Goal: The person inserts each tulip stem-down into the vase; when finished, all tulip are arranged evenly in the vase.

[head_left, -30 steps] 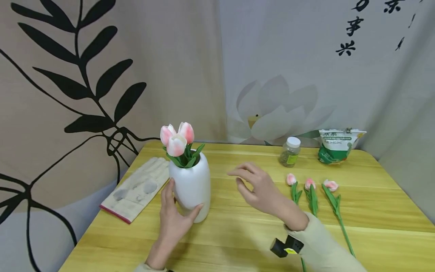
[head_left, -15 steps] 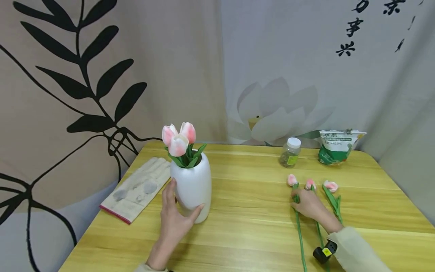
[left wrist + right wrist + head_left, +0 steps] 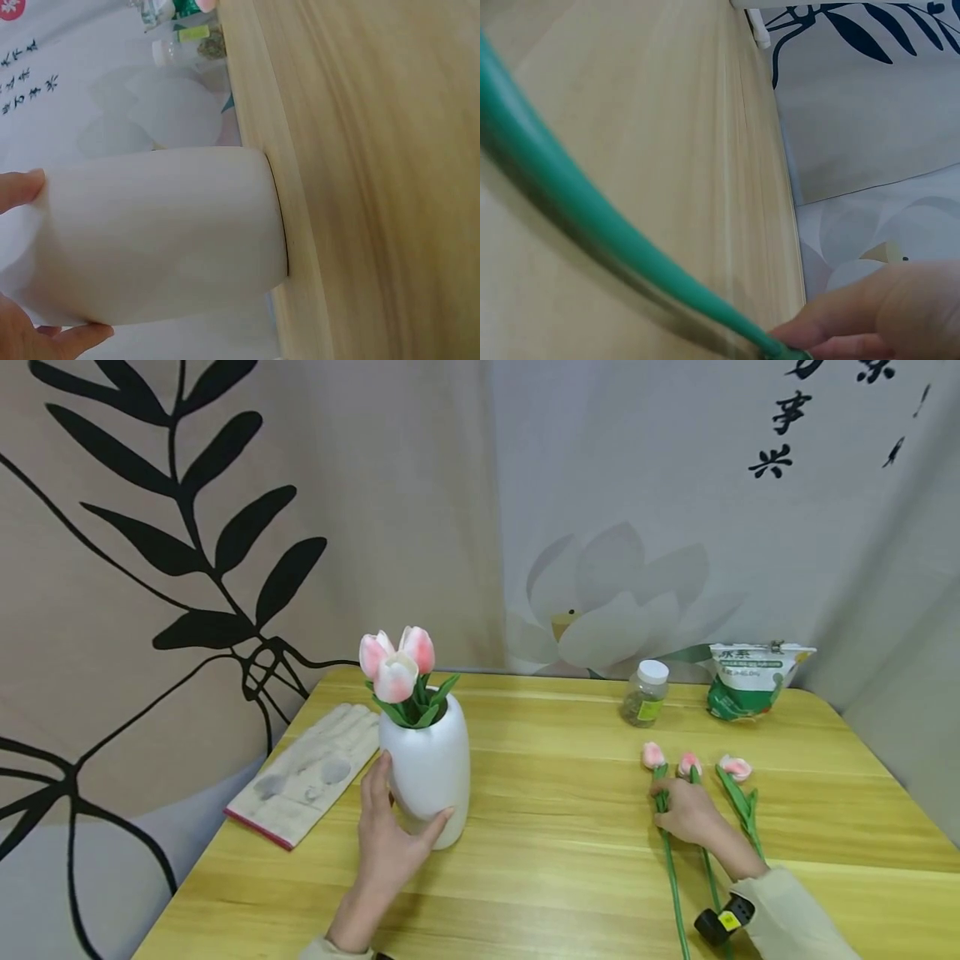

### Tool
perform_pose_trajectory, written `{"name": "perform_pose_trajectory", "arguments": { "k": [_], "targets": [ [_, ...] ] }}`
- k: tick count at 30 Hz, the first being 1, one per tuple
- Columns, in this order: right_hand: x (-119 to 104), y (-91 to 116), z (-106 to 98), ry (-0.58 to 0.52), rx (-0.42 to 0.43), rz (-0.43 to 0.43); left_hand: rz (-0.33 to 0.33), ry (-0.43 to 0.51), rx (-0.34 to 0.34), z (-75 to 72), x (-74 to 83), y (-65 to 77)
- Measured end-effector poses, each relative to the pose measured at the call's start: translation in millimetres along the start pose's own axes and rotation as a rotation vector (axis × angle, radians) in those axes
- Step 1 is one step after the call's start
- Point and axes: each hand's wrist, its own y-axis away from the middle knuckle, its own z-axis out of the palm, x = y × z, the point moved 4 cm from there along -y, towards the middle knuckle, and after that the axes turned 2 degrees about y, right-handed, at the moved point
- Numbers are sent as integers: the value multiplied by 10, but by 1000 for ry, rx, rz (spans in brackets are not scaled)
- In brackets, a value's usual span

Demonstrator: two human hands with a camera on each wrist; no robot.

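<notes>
A white vase (image 3: 431,777) stands upright on the table at centre left, with several pink-and-white tulips (image 3: 396,678) in its mouth. My left hand (image 3: 393,852) holds it low down, thumb in front and fingers at the left side; in the left wrist view, fingertips press the white wall (image 3: 165,232) from both sides. To the right, three tulips lie on the table. My right hand (image 3: 693,814) pinches the leftmost tulip (image 3: 653,755) at its leaves. It partly covers the middle tulip (image 3: 689,766); the right tulip (image 3: 735,768) lies beside it. A green stem (image 3: 622,232) crosses the right wrist view.
Left of the vase lies a pale glove (image 3: 307,777) with a red cuff edge. A lidded clear jar (image 3: 643,695) and a green-and-white pouch (image 3: 753,683) stand at the back right of the wooden table (image 3: 540,860). A printed curtain hangs behind.
My right hand has gone from beside the vase to the right and taken hold of the leftmost tulip. The left hand stays on the vase. The head view has shifted slightly.
</notes>
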Motion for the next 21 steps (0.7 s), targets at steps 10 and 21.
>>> {"name": "perform_pose_trajectory", "arguments": {
  "k": [10,21],
  "targets": [
    [33,9,-78,-131,60,-4,-23,22,-16,3,-9,4],
    [-112,85,-436,-365,270,-126,-13,15,-19,5,8,-17]
  ]
}}
